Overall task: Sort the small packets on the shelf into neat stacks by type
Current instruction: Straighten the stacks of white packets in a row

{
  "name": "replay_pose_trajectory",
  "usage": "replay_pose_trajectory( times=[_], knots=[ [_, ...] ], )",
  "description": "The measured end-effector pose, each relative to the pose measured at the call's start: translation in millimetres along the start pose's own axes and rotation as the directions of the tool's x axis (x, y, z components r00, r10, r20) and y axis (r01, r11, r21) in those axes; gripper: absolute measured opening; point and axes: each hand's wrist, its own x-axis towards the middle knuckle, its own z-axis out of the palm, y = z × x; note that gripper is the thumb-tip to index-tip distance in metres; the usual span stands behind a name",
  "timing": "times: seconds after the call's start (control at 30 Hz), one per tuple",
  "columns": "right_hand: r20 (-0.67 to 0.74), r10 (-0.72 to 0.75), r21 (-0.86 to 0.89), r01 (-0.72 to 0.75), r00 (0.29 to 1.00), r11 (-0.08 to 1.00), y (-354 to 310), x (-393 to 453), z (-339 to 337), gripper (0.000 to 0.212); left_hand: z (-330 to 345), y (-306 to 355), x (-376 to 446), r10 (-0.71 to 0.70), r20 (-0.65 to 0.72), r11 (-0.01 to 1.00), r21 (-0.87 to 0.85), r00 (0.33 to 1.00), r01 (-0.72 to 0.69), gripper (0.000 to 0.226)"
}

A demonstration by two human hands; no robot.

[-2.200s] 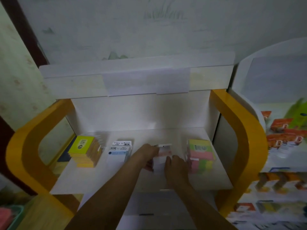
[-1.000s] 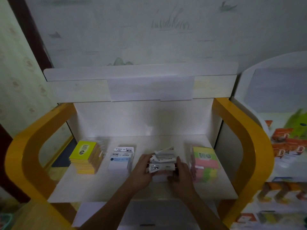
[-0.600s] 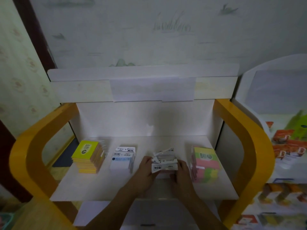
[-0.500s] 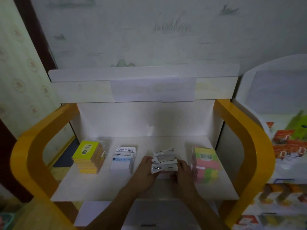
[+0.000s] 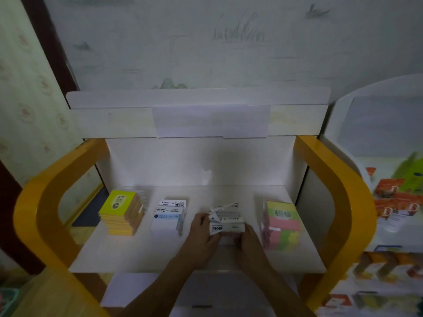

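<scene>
Both hands worked on the white packets [image 5: 225, 219] in the middle of the shelf [image 5: 142, 252], between the blue-white stack [image 5: 170, 217] and the pink-green stack [image 5: 280, 225]. The left hand [image 5: 202, 232] and the right hand [image 5: 250, 236] had their fingers clamped on the near packet from both sides. The step seemed to be squaring this untidy pile; next the far, tilted packets needed aligning. Compared with half a second earlier, almost nothing had moved.

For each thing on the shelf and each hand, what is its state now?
yellow stack: neat, untouched
white-blue stack: neat, untouched
white packets: uneven pile, held from both sides
pink-green stack: stacked, untouched
left hand: grips the white packets
right hand: grips the white packets
</scene>
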Motion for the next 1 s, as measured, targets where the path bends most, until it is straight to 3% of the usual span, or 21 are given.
replay_pose_trajectory(
  times=[0.13, 0.23, 0.33, 0.4, 0.57, 0.77, 1.0],
  knots=[
    [-0.025, 0.033, 0.087, -0.031, 0.999, 0.996, -9, -6, -4, 0.034, 0, 6, 0, 0.022, -0.066, 0.995, -0.096, 0.998, -0.028, 0.048],
    [0.032, 0.148, 0.065, -0.150, 0.988, 0.987, -8, -1, -10, 0.039, -2, 14, 1, -0.004, -0.108, 0.978, -0.207, 0.994, -0.018, 0.041],
    [-0.056, 0.086, 0.139, -0.077, 0.995, 0.987, -12, 0, -11, 0.041, -4, 19, 2, -0.012, -0.125, 0.958, -0.286, 0.992, -0.024, 0.041],
    [-0.070, 0.060, 0.200, -0.045, 0.996, 0.979, -8, -2, -11, 0.042, -3, 19, 1, -0.020, -0.132, 0.961, -0.274, 0.991, -0.017, 0.040],
    [-0.016, 0.041, 0.155, -0.038, 0.999, 0.987, 0, -5, -7, 0.046, -2, 18, -3, 0.011, -0.096, 0.975, -0.220, 0.995, -0.032, 0.040],
    [-0.081, 0.017, 0.119, -0.007, 0.997, 0.993, -13, 0, -15, 0.031, -7, 25, 6, 0.036, -0.078, 0.987, -0.151, 0.996, -0.048, 0.033],
    [-0.008, -0.017, 0.161, 0.018, 1.000, 0.987, -1, -3, -7, 0.050, -1, 10, -6, 0.031, -0.009, 0.996, -0.087, 0.999, -0.031, 0.043]
  ],
)
